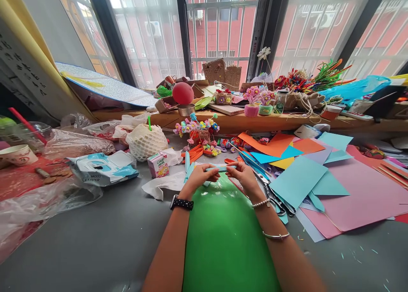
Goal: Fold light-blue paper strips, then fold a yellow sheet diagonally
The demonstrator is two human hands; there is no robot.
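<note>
My left hand (198, 178) and my right hand (245, 178) come together above the far end of a large, shiny green balloon (228, 236). Pinched between the fingertips of both hands is a narrow light-blue paper strip (222, 169), stretched level from one to the other. Part of it is hidden behind the fingers. Right of my right hand lie black-handled scissors (279, 206), partly under light-blue paper sheets (299, 179). More light-blue paper pieces (188, 166) show just beyond my left hand.
Pink sheets (357, 198) and orange paper (270, 146) cover the right. On the left are a wet-wipe pack (102, 168), a small drink carton (158, 164) and a net-wrapped coconut (146, 142). Colourful craft flowers (197, 128) stand ahead, below a crowded windowsill (229, 123).
</note>
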